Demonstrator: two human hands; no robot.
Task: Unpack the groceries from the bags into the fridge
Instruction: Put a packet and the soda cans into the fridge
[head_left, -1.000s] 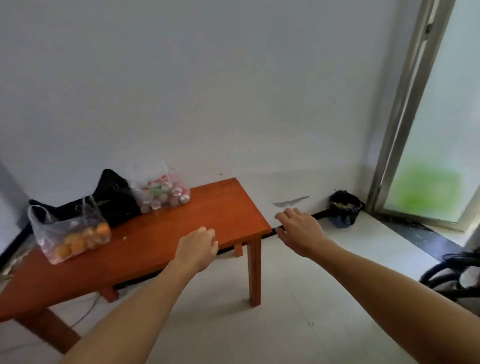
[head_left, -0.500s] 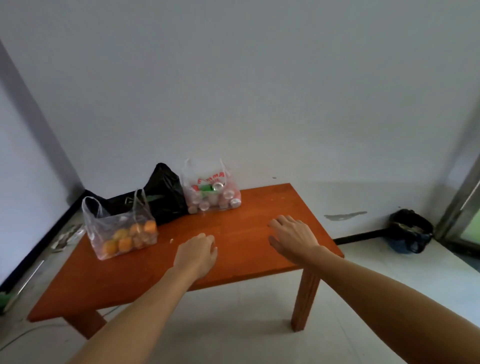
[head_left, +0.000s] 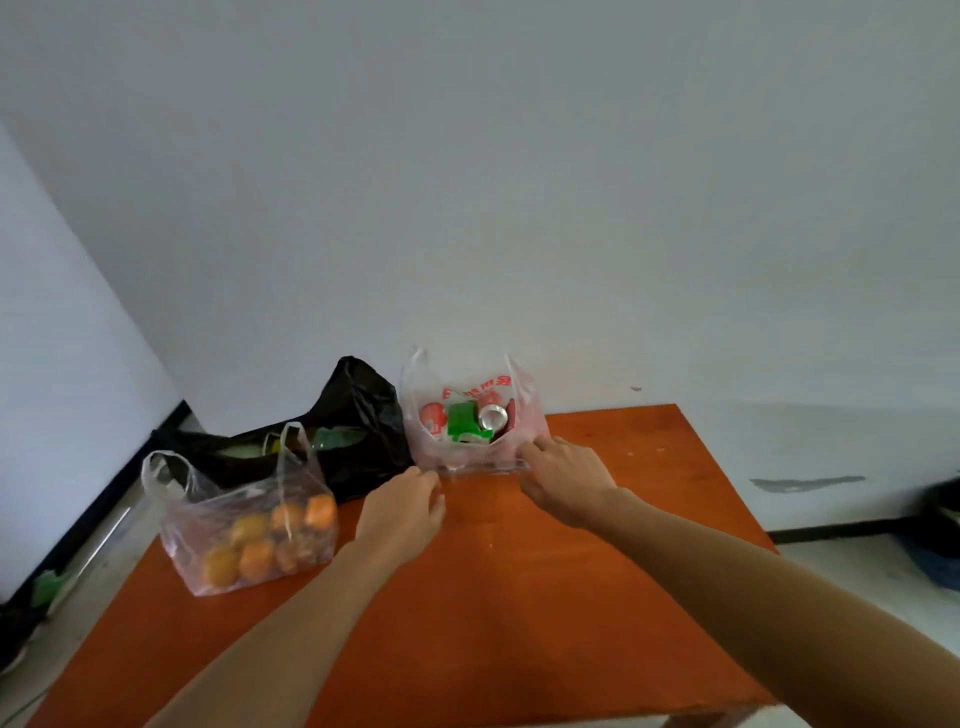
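An orange-brown wooden tabletop (head_left: 519, 597) fills the lower middle of the view, with small pale specks on its surface. Behind it rises a plain white wall (head_left: 519, 208) that meets a second white wall (head_left: 62, 338) in the corner on the left. A grey smear (head_left: 805, 483) marks the back wall low on the right, above a black baseboard (head_left: 831, 530). A dark round container (head_left: 940, 519) stands on the pale floor (head_left: 857, 577) at the right edge. On the floor to the left lie a metal rod (head_left: 106, 535) and a green scrap (head_left: 44, 584).
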